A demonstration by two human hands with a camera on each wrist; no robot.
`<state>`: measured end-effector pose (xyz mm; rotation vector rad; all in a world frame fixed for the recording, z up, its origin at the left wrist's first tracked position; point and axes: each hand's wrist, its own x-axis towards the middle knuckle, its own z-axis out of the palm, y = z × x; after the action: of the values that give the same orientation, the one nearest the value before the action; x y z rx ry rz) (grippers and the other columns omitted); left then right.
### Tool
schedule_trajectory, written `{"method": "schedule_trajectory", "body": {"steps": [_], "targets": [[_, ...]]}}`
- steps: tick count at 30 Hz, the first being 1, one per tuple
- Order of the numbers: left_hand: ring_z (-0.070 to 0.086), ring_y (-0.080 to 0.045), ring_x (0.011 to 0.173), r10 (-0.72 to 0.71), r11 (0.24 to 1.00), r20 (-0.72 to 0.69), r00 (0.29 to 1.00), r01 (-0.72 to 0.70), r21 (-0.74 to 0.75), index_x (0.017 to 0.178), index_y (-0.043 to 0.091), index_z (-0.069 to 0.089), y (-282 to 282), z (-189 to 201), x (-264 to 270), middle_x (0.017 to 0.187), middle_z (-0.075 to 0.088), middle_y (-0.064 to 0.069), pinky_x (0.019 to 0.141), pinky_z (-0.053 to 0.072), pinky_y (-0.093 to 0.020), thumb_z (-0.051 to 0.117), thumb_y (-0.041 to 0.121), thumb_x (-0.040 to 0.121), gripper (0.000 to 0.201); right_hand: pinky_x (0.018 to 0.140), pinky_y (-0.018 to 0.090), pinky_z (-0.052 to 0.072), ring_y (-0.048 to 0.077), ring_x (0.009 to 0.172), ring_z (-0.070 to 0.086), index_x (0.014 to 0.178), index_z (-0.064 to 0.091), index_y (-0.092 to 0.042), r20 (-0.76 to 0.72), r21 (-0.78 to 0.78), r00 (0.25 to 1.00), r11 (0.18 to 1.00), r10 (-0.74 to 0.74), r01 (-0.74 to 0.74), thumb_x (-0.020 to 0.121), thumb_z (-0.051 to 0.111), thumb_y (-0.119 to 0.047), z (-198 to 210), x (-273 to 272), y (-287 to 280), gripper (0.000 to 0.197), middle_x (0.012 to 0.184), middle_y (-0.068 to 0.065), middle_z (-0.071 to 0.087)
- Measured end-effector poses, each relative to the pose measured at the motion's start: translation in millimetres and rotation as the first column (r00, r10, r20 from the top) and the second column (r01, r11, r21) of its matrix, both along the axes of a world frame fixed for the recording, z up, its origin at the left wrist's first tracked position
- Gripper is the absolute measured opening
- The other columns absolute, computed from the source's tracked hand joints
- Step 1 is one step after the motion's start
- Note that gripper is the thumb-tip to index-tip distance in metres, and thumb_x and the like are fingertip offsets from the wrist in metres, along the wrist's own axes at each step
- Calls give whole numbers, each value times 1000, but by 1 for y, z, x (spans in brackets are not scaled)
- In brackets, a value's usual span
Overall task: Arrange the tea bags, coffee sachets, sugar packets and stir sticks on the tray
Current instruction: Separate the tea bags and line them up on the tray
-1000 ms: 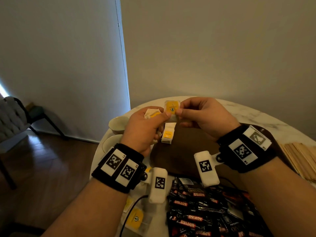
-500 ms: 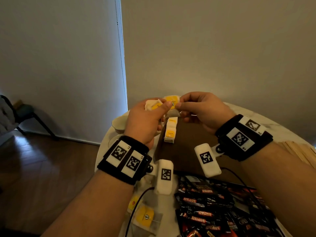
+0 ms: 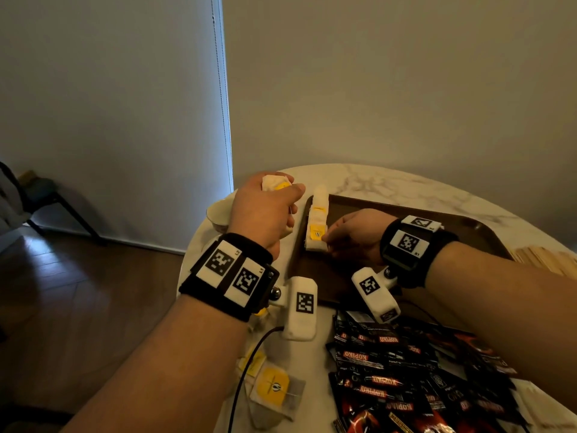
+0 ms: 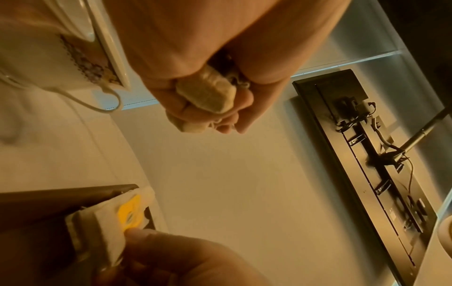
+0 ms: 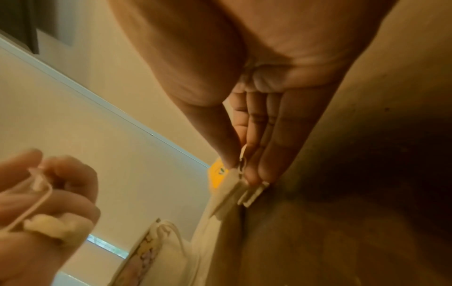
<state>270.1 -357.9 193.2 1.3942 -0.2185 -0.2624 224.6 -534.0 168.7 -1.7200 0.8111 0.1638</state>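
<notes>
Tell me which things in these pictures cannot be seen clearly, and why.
- Tea bags in the left hand: number unclear in the head view; the fingers cover them.
- Stir sticks: cut off by the right edge.
- Right hand: the wrist view is blurred, so its pinch on the tea bag is unclear.

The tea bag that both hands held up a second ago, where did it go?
The right hand brought that tea bag down onto the row at the left end of the tray and still pinches it. The left hand let go of it but keeps its own bunch of tea bags.
</notes>
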Motion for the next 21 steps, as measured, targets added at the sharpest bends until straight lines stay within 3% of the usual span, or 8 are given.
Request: {"method": "schedule_trajectory", "body": {"steps": [3, 5, 10, 13, 15, 18, 21], "targets": [[54, -12, 55, -6, 1000, 9, 1000, 6, -1, 103, 19, 67, 0, 1, 0, 73, 62, -5, 55, 50, -25, 73, 15, 94, 11, 66, 31, 59, 23, 76, 71, 92, 69, -2, -4, -39, 999, 998, 49, -49, 93, 69, -2, -10, 5, 3, 1, 85, 16, 73], [54, -11, 53, -8, 1000, 23, 1000, 8, 2, 100, 20, 67, 0, 1, 1, 71, 62, -4, 53, 50, -25, 73, 16, 94, 9, 68, 29, 59, 20, 72, 68, 87, 65, -3, 23, -80, 996, 994, 82, -80, 94, 67, 0, -16, 9, 3, 7, 82, 14, 70], [57, -13, 63, -12, 1000, -19, 1000, 12, -15, 94, 26, 64, -4, 2, -2, 77, 62, -3, 55, 51, -24, 69, 19, 97, 9, 69, 31, 59, 21, 77, 71, 101, 70, -3, -123, -15, 989, 996, 82, -84, 94, 71, -9, -9, 12, -1, 9, 83, 13, 75], [55, -15, 63, -38, 999, -102, 994, 37, -10, 94, 25, 63, -10, 2, -5, 77, 61, -5, 53, 47, -25, 62, 19, 99, 8, 81, 36, 61, 23, 81, 72, 108, 70, -2, -116, -31, 989, 995, 95, -99, 93, 74, -14, -8, 13, -1, 20, 89, 13, 75], [56, -17, 64, -84, 996, -138, 987, 80, -32, 96, 19, 64, -15, -1, -8, 79, 61, -9, 49, 43, -25, 59, 17, 99, 6, 85, 40, 60, 23, 85, 72, 108, 69, -7, -54, -75, 994, 992, 94, -98, 93, 74, -23, -2, 9, -4, 23, 93, 10, 75], [57, -16, 54, -140, 989, -150, 979, 131, -67, 103, 12, 63, -26, -10, -16, 72, 64, -8, 44, 38, -24, 58, 17, 101, 8, 66, 32, 53, 16, 66, 65, 98, 72, -11, 207, -48, 977, 998, 41, -32, 93, 73, -34, 17, -9, -12, 24, 84, 4, 69], [58, -16, 51, -137, 989, -174, 975, 124, -84, 106, 9, 63, -39, -17, -23, 67, 67, -6, 42, 36, -23, 54, 25, 106, 18, 61, 29, 46, 11, 60, 57, 96, 72, -13, 351, 27, 932, 994, 86, -102, 89, 74, -39, 32, -37, -14, 26, 75, -1, 64]]}}
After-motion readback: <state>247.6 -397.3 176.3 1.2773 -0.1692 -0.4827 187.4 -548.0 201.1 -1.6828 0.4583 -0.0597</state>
